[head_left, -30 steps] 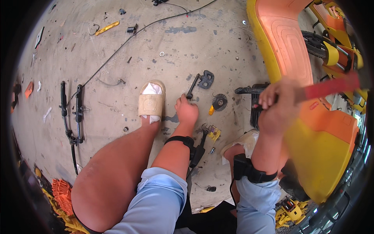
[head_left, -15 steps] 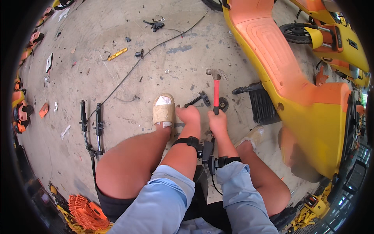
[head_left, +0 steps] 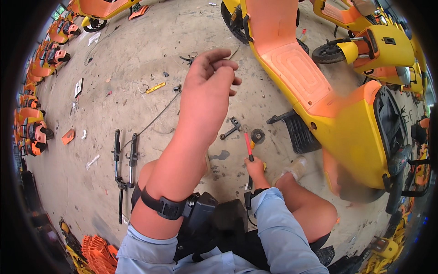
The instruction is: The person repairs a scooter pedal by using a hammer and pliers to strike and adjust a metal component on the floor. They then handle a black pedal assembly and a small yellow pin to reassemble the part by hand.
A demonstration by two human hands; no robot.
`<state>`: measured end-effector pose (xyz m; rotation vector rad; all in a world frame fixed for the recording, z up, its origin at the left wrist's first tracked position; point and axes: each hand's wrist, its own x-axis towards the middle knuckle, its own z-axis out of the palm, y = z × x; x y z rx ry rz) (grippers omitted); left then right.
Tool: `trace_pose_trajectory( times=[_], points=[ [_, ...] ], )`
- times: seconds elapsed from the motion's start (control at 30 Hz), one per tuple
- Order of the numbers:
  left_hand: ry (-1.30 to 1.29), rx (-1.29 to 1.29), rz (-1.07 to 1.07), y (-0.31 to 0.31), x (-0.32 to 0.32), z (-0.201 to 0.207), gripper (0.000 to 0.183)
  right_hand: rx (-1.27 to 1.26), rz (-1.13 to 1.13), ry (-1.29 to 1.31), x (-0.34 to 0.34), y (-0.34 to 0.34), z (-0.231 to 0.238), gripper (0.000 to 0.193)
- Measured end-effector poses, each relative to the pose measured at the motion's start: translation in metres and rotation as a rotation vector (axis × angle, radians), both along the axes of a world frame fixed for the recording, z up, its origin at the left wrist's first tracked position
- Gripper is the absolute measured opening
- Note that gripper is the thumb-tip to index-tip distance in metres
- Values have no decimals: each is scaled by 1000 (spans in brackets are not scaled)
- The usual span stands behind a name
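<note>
My left hand (head_left: pixel 211 77) is raised high in front of me, fingers loosely bent and apart, with nothing visible in them. Low to the right, my right hand (head_left: pixel 257 168) is closed round the dark grip of a hammer (head_left: pixel 248 142) with a red shaft. The hammer's head points away from me and is close to the floor. A black metal bracket-like part (head_left: pixel 231 128) lies left of the hammer head, and a round black disc (head_left: pixel 258 136) lies just right of it. Something yellow, partly hidden, shows by my right hand.
A yellow and orange scooter body (head_left: pixel 310 100) lies along the right, with a black ribbed footrest-like part (head_left: pixel 301 132) beside it. A front fork (head_left: pixel 125 160) lies at left. Farther off are a yellow bar (head_left: pixel 156 87) and loose cable. More scooters (head_left: pixel 39 123) line the far left.
My left hand has risen from near the floor parts toward me. My right hand has drawn nearer to me with the hammer, lowering its head. The view has shifted.
</note>
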<state>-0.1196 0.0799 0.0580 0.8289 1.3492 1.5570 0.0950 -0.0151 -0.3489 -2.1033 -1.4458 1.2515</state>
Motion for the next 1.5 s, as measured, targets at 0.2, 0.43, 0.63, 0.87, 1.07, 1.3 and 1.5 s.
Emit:
trace_pose_trajectory(
  times=[0.2, 0.43, 0.63, 0.87, 1.07, 1.3, 1.5],
  points=[
    [427, -330, -207, -10, -4, -32, 38, -160, 240, -279, -31, 8, 0, 34],
    [629, -308, -286, 1, -20, -34, 33, -241, 34, -276, -16, 46, -14, 34],
    [555, -199, -177, 29, -11, -36, 37, -176, -136, -219, 11, 87, -6, 32],
    [468, -254, -154, 39, -19, -34, 33, -377, -590, 192, -59, 75, 2, 30],
    [482, -207, -61, 39, -27, -36, 37, -142, -106, 156, -110, 54, -18, 26],
    [399, -222, -19, 40, -39, -35, 35, -335, -312, 359, -85, 36, 1, 27],
    [415, -248, 9, 41, -54, -37, 35, -72, -94, 131, -81, 96, 12, 37]
  ],
)
